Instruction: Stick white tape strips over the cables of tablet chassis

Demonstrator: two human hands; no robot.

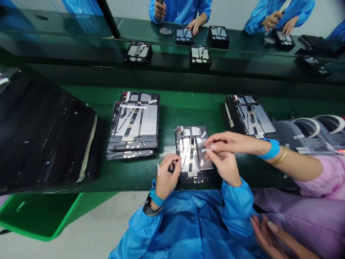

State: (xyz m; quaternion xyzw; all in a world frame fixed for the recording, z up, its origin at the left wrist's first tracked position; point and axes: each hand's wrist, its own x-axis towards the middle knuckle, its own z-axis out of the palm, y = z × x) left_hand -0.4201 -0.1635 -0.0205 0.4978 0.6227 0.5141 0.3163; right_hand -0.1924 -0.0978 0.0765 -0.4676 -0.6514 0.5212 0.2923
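A tablet housing [192, 154] with its inside facing up lies on the green bench, showing silvery battery panels, dark ribbon cables and a circuit board. My left hand [167, 177] is at its left edge, thumb and forefinger curled together; whatever is between them is hidden. A narrow white strip [158, 169] clings to the outer side of that hand. Over the right half of the housing, my right hand [225, 166] pinches a short white strip of tape [206, 150]. A co-worker's hand [231, 142] reaches in from the right, its fingertips close to mine and partly overlapping them.
Stacked tablet housings [134, 122] stand left, others [250, 115] right. A tall black stack [45, 133] fills the far left, above a green bin [40, 216]. White tape rolls [309, 127] sit at right. Behind a raised ledge, co-workers handle more housings [184, 36].
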